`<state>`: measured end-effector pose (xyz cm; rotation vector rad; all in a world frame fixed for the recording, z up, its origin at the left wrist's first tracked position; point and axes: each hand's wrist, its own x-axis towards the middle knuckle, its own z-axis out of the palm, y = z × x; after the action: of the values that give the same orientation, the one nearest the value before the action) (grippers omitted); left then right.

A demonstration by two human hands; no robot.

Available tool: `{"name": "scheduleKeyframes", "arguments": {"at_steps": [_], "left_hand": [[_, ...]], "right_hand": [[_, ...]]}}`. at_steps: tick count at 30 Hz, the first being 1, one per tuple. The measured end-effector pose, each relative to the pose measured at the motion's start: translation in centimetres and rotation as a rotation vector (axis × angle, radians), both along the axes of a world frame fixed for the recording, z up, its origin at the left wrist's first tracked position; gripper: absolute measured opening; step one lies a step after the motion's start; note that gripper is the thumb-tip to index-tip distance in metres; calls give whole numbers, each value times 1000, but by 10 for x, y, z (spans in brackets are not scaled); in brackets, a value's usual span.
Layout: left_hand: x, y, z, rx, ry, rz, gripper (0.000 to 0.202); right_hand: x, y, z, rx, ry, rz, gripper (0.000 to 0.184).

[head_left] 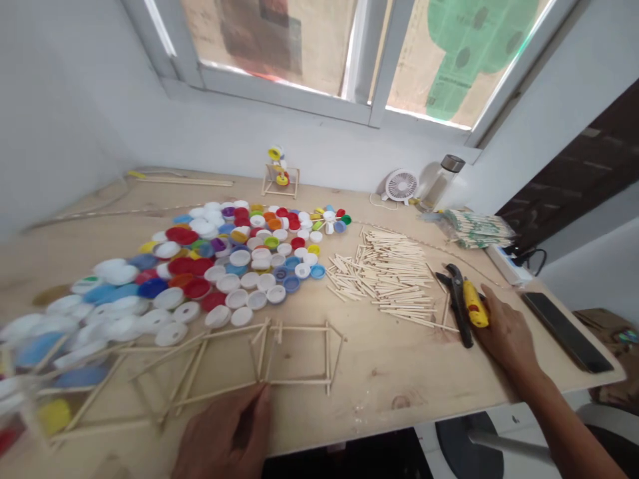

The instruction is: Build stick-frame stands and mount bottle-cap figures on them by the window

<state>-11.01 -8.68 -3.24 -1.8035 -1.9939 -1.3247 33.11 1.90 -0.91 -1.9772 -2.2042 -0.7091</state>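
A frame of thin wooden sticks (294, 352) lies flat near the table's front edge. My left hand (224, 436) rests on its lower part, fingers pressed together on a stick. My right hand (506, 336) lies at the right on a yellow and black glue gun (466, 303), fingers curled round its handle. A heap of loose sticks (394, 276) lies just left of the gun. A big spread of coloured and white bottle caps (210, 266) covers the left half of the table.
A small stick-and-cap model (280, 171) stands at the back by the wall. A white fan (401, 185), a bottle (444, 178), a packet of sticks (476, 228), a power strip (506, 265) and a black phone (566, 330) sit along the right side.
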Motion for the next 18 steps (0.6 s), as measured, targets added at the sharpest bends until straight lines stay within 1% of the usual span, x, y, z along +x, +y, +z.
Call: {"name": "scheduleKeyframes", "arguments": {"at_steps": [2, 4, 6, 7, 9, 11, 13, 14, 16, 18], "left_hand": [[-2, -1, -1, -8, 40, -23, 8], [-3, -2, 0, -15, 67, -28, 7], [-3, -3, 1, -7, 70, -22, 7], [-3, -3, 1, -3, 67, -18, 7], [-2, -2, 1, 3, 59, -17, 6], [-2, -2, -1, 7, 47, -27, 6], [-2, -2, -2, 15, 33, -28, 6], [-2, -2, -2, 19, 26, -27, 7], [-2, -3, -1, 12, 14, -27, 7], [-2, -3, 1, -12, 7, -37, 7]], "right_hand": [[5, 0, 3, -63, 58, 5, 67], [11, -2, 7, -111, 105, 13, 72], [13, -7, 12, -107, 128, 28, 68], [11, -10, 15, -64, 148, 29, 64], [0, -19, 20, -7, 231, 77, 53], [-27, -30, 24, 7, 376, 155, 43], [-66, -40, 24, 14, 503, 187, 37], [-89, -45, 22, -16, 561, 220, 34], [-137, -52, 19, -103, 669, 334, 28], [-179, -56, 17, -218, 746, 438, 24]]}}
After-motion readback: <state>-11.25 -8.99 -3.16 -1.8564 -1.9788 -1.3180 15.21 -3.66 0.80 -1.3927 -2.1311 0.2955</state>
